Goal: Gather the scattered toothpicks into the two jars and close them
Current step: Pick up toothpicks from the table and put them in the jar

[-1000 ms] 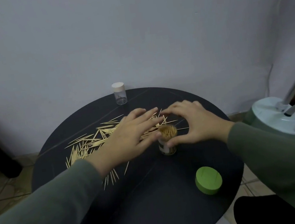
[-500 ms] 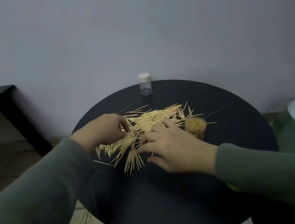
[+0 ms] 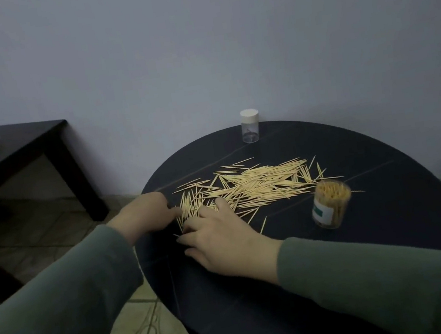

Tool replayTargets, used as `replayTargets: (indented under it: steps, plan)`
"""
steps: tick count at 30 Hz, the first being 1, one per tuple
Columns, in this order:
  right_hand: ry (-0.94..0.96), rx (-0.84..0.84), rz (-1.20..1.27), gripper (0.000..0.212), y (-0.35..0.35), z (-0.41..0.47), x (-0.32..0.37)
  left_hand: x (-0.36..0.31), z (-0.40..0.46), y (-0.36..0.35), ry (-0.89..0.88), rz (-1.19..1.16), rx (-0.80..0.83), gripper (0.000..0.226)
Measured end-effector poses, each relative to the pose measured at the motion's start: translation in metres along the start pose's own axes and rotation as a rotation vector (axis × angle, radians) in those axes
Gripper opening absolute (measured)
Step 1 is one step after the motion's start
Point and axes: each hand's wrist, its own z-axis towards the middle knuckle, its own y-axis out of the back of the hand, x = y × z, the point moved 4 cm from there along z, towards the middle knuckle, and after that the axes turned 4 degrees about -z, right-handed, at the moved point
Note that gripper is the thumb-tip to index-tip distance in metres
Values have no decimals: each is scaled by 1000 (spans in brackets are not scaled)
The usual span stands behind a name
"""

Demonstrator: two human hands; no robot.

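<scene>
Round black table [image 3: 378,229] against a pale wall. Across its far-left part lies a loose spread of pale wooden toothpicks [image 3: 258,184], most lying roughly parallel, some strays at the edges.

Left hand [image 3: 146,214] sits at the table's left rim, at the left end of the spread; its fingers are bent down onto the toothpicks there. Whether it grips any of them I cannot tell.

Right hand [image 3: 220,237] lies palm down just beside the left one, fingers spread and fairly straight, tips on the near-left end of the pile. It appears to press rather than grasp. Both arms wear grey-green sleeves [image 3: 370,273].

Clear plastic jar with a white-and-green label [image 3: 330,203] stands upright on the table, right of the pile, uncapped and packed full of toothpicks standing on end. A few strays lie close around it.

Small clear vial with a white cap [image 3: 250,126] stands upright at the table's far edge, near the wall, well apart from both hands. Cap is on; contents too dim to judge.

Dark square-legged side table [image 3: 26,146] stands off to the left on a tiled floor [image 3: 36,215].
</scene>
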Motion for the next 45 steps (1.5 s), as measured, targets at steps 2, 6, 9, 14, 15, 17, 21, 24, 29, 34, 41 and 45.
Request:
replayTargets:
  steps: [2,6,9,14,15,17,21,24,29,34,41,45]
  plan:
    - [-58,54,7,30,-1,6,-3,-4,2,-1,-22,-12,-19,40]
    - [-122,26,75,24,-2,2,-19,-16,5,1,-42,-77,-84,26]
    - [-143,46,60,25,-3,-6,-33,-30,4,2,-102,-116,-112,24]
    - [-166,78,70,25,4,-21,-52,-50,0,-2,-173,-176,-176,22]
    - [-179,90,68,25,6,-24,-56,-54,0,-3,-177,-196,-179,21]
    - [-213,141,51,27,7,-29,-65,-59,-1,-4,-183,-230,-184,20]
    - [-294,205,34,25,9,-35,-79,-62,-2,-4,-189,-267,-184,17]
    - [-301,246,-22,24,14,-27,-80,-56,-3,3,-167,-299,-234,19]
    - [-334,221,-137,30,18,14,-87,-38,5,8,-84,-243,-313,36]
    - [-413,261,-210,34,-4,63,-119,-29,20,1,-77,-168,-212,40]
    - [-526,472,-220,49,-48,74,-153,-30,31,-4,-74,-69,-182,37]
    - [-541,389,-231,37,-45,69,-157,-42,33,-1,-121,-62,-249,29]
